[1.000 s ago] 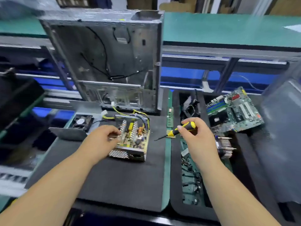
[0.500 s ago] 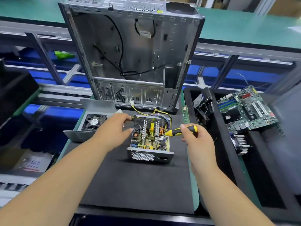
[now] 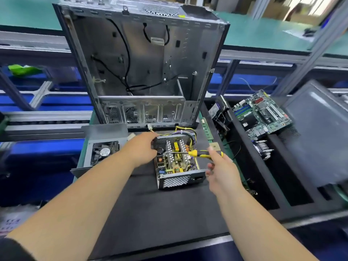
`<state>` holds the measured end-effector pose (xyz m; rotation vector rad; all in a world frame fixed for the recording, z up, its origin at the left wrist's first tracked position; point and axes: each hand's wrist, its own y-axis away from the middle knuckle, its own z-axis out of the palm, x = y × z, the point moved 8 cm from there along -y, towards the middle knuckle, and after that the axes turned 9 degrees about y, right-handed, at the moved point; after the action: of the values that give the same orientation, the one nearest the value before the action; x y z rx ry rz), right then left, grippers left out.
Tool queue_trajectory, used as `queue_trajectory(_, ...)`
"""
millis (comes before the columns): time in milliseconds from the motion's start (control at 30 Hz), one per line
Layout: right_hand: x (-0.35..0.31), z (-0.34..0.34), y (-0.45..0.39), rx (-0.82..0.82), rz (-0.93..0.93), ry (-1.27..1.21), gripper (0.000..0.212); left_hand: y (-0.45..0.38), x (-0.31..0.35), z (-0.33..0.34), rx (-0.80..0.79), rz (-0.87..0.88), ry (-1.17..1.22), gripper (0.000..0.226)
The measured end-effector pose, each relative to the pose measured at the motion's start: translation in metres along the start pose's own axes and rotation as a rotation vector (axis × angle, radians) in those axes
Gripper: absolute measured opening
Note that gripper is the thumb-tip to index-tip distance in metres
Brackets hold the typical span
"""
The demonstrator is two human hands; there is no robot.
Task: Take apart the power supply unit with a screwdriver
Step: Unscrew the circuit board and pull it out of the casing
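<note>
Screwdriver (image 3: 199, 153) work inside the opened power supply unit (image 3: 178, 162) is what we are doing in the head view: our right hand (image 3: 221, 171) is pinching the yellow handle, shaft lying across the heatsinks, while our left hand (image 3: 143, 149) is curling its fingers on the unit's left wall (cover already off). The unit is sitting on the black mat (image 3: 150, 213) before the computer case (image 3: 143, 72). Next, we judge, the tip needs seating on a board screw.

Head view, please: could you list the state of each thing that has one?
power supply unit: cover off, board exposed, resting on the mat
cover with fan: detached, lying left of the unit
screwdriver: held level, shaft over the board
left hand: grips the unit's far left corner
right hand: pinches the screwdriver handle
computer case: open, upright, gutted
motherboard: removed, in the right-hand tray
</note>
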<state>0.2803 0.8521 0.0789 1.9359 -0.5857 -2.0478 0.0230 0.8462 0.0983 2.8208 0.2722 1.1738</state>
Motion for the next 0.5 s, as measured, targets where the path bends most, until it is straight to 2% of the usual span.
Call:
queue_trajectory(233, -0.010, 0.002, -0.025, -0.007, -0.029, -0.040, 0.016, 0.018, -0.015, -0.007, -0.003, -0.057, -0.020, 0.051)
queue_trajectory(500, -0.036, 0.019, -0.063, -0.095, -0.086, 0.039, 0.016, 0.049, -0.013, -0.002, 0.048, -0.129, 0.002, 0.021)
